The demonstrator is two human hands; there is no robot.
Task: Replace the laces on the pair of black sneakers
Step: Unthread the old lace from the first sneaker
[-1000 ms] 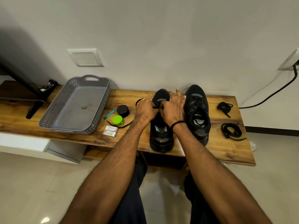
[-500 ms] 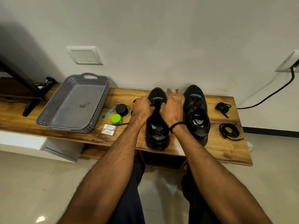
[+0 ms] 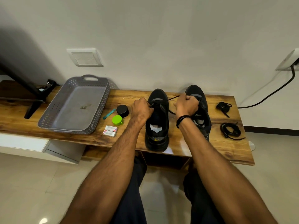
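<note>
Head view, left hand [image 3: 141, 109], right hand [image 3: 187, 105] pinching lace [image 3: 173, 98]

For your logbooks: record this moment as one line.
left hand: grips lace | right hand: grips lace end | left sneaker: partly laced

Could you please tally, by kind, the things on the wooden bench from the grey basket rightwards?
Grey basket: 1
Black sneakers: 2
Lace being threaded: 1
Loose lace bundles: 2
Black round tin: 1
Green cap: 1
Teal stick: 1
Small white boxes: 2
Total: 11
</note>
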